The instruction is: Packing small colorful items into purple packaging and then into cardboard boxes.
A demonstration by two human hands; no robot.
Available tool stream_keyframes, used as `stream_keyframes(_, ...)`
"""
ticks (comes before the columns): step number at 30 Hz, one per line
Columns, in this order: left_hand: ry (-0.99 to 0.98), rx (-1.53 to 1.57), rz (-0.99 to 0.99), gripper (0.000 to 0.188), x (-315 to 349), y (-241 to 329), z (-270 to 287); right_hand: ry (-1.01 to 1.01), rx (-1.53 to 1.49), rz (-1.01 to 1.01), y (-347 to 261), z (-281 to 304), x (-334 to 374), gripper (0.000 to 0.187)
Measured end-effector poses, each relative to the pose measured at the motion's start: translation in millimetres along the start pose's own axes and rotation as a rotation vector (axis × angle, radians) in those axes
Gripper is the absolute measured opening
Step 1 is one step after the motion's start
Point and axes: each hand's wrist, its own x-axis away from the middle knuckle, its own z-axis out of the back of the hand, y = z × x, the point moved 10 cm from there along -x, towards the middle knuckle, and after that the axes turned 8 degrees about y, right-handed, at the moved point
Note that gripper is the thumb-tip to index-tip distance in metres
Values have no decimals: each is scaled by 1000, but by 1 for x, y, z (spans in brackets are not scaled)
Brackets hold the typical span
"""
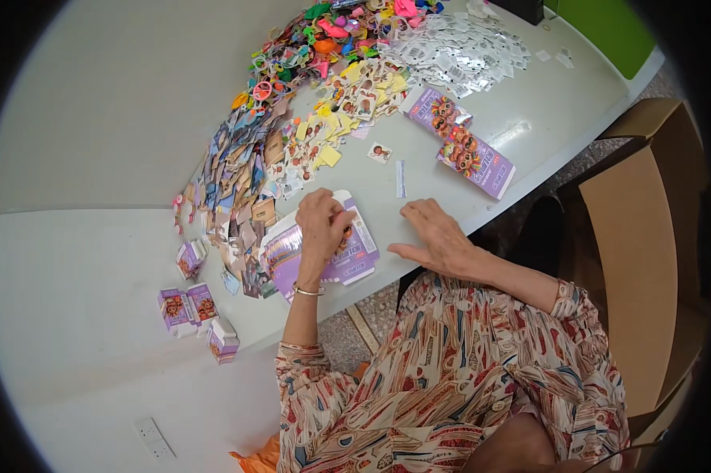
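Note:
My left hand (321,229) is over a stack of flattened purple cartons (281,254), its fingers bent around the upper part of the top carton (362,251). Part of that carton is hidden under the palm. To its right, my right hand (441,240) hovers near the table's front edge with thumb and fingers apart and nothing in it. Beyond the hands lie a small picture card (379,153) and a narrow printed strip (401,179). Two purple printed boxes, one farther (437,110) and one nearer (477,160), lie to the right.
Piles line the table's far left: colourful small toys (324,39), white packets (458,51), yellow and picture cards (363,91), and brownish folded papers (233,162). Several small purple boxes (190,306) stand at left. An open cardboard box (635,268) is at right.

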Motion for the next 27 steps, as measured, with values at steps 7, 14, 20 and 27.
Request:
stream_keyframes(7, 216, 155, -100, 16, -28, 89, 8, 76, -13, -165, -6, -2, -19, 91)
stream_keyframes(14, 90, 454, 89, 14, -31, 103, -10, 92, -33, -315, 27, 1, -17, 103)
stream_keyframes(20, 97, 480, 88, 13, -26, 97, -6, 57, 22, -298, 21, 7, -19, 99)
stream_keyframes(27, 91, 1037, 298, 28, 2, 84, -13, 33, -161, -379, 40, 31, -23, 80)
